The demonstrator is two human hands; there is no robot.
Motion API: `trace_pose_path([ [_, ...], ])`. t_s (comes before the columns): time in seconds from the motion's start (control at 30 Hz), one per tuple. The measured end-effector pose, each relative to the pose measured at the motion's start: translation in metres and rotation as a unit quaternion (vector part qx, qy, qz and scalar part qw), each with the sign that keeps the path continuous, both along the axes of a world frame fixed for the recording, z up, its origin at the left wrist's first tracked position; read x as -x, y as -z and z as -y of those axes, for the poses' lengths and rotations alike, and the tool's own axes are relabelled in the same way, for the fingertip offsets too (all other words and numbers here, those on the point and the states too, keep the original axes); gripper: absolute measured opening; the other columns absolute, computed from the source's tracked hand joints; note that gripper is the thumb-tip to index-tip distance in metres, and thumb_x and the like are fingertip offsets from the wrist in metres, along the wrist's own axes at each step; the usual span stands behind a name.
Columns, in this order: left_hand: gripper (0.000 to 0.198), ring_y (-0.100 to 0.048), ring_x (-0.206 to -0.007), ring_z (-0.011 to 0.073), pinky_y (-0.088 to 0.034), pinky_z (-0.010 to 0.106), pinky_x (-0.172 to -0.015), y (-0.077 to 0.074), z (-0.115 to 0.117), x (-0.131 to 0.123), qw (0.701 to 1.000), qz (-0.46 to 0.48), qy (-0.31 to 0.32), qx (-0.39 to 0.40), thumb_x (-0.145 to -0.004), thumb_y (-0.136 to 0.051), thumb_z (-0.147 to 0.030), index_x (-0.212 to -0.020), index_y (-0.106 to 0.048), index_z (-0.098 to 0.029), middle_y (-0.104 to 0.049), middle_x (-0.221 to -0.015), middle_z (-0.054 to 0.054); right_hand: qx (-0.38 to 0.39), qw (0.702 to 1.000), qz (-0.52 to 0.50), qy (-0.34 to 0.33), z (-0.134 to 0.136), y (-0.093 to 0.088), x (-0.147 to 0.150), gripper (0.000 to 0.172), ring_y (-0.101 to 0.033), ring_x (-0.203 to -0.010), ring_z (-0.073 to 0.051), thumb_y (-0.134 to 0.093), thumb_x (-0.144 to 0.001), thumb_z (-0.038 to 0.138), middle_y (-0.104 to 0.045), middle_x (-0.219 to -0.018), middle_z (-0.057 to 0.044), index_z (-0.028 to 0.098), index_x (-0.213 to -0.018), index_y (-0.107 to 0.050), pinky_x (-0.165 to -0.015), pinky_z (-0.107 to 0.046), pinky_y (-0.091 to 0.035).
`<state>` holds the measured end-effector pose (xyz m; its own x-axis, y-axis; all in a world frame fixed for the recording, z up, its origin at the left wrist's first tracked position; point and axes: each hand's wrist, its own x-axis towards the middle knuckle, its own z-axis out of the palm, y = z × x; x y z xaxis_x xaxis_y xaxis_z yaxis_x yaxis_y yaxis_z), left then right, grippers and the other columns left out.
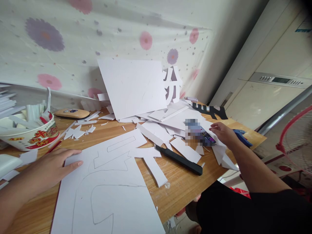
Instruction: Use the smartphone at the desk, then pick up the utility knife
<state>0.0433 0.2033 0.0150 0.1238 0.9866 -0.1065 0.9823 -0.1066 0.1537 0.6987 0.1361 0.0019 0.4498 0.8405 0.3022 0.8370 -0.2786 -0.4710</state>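
Observation:
My left hand point(50, 169) lies flat with fingers stretched out on the edge of a large white foam sheet point(109, 191) that has pencilled outlines and cut-out shapes. My right hand point(223, 133) reaches to the right side of the table, fingers curled over a small dark device with a blurred screen point(203, 135) lying among white scraps. A black utility knife point(179, 159) lies on the wooden table point(180, 185) between the two hands, touched by neither.
A white board point(133, 86) leans against the flowered wall with cut-out characters point(172, 83) beside it. A noodle bowl point(29, 133) full of offcuts stands at left. A black cut-out point(211, 110) and blue tool point(241, 136) lie at right. A red fan guard point(296, 139) stands beyond the table edge.

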Motion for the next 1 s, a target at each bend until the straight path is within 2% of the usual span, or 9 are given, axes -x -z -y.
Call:
trace_pose_path([
  [0.1,0.095,-0.046,-0.135,0.0336,-0.033,0.044,-0.113,-0.002,0.001,-0.001,1.000,0.002,-0.001,0.005,-0.064,-0.029,-0.071,-0.127,-0.064,-0.009,-0.056,-0.141,0.015,0.054,0.998,-0.016,-0.004,0.001,-0.003,0.008,0.030,-0.072,-0.084,-0.026,-0.060,-0.081,0.040,-0.076,-0.098,-0.010,0.021,-0.104,-0.060,-0.074,-0.038,-0.056],
  [0.23,0.095,-0.043,-0.138,0.0330,-0.032,0.043,-0.113,-0.001,0.001,0.002,1.000,-0.001,-0.004,0.005,-0.064,-0.029,-0.071,-0.128,-0.063,-0.010,-0.055,-0.142,0.014,0.116,0.993,-0.008,-0.024,0.001,-0.009,0.021,0.059,-0.072,-0.081,-0.028,-0.065,-0.077,0.058,-0.075,-0.104,-0.011,0.020,-0.121,-0.058,-0.073,-0.040,-0.056],
  [0.37,0.094,-0.046,-0.135,0.0329,-0.033,0.044,-0.113,0.002,0.000,0.003,1.000,0.001,-0.001,0.005,-0.064,-0.030,-0.071,-0.127,-0.064,-0.010,-0.055,-0.142,0.014,0.148,0.987,0.029,-0.047,0.001,-0.014,0.032,0.083,-0.069,-0.095,-0.034,-0.066,-0.071,0.068,-0.071,-0.112,-0.015,0.019,-0.137,-0.052,-0.085,-0.046,-0.053],
  [0.5,0.095,-0.048,-0.133,0.0316,-0.033,0.043,-0.113,0.001,-0.001,0.001,1.000,0.004,-0.001,0.006,-0.064,-0.030,-0.071,-0.128,-0.063,-0.009,-0.058,-0.139,0.013,0.167,0.980,0.066,-0.084,0.002,-0.017,0.037,0.097,-0.060,-0.116,-0.038,-0.071,-0.066,0.068,-0.065,-0.123,-0.019,0.019,-0.145,-0.047,-0.100,-0.049,-0.045],
  [0.63,0.098,-0.046,-0.135,0.0317,-0.032,0.042,-0.114,-0.005,0.002,-0.004,1.000,0.009,-0.008,0.008,-0.061,-0.029,-0.071,-0.127,-0.064,-0.008,-0.058,-0.139,0.014,0.174,0.977,0.082,-0.096,0.003,-0.017,0.038,0.098,-0.058,-0.119,-0.039,-0.072,-0.066,0.064,-0.063,-0.126,-0.020,0.017,-0.147,-0.045,-0.102,-0.049,-0.044],
  [0.87,0.098,-0.049,-0.133,0.0319,-0.034,0.043,-0.113,-0.007,0.005,-0.007,1.000,0.011,-0.013,0.007,-0.060,-0.029,-0.070,-0.126,-0.064,-0.008,-0.058,-0.138,0.014,0.166,0.980,0.056,-0.091,0.002,-0.015,0.032,0.087,-0.062,-0.112,-0.038,-0.075,-0.067,0.055,-0.068,-0.120,-0.014,0.022,-0.143,-0.050,-0.100,-0.050,-0.047],
  [1.0,0.096,-0.051,-0.131,0.0317,-0.035,0.042,-0.112,-0.007,0.005,-0.007,1.000,0.012,-0.014,0.005,-0.060,-0.029,-0.070,-0.125,-0.064,-0.009,-0.059,-0.137,0.014,0.168,0.981,-0.003,-0.094,0.004,-0.012,0.019,0.078,-0.068,-0.100,-0.033,-0.068,-0.071,0.035,-0.068,-0.120,-0.014,0.020,-0.144,-0.046,-0.090,-0.047,-0.054],
])
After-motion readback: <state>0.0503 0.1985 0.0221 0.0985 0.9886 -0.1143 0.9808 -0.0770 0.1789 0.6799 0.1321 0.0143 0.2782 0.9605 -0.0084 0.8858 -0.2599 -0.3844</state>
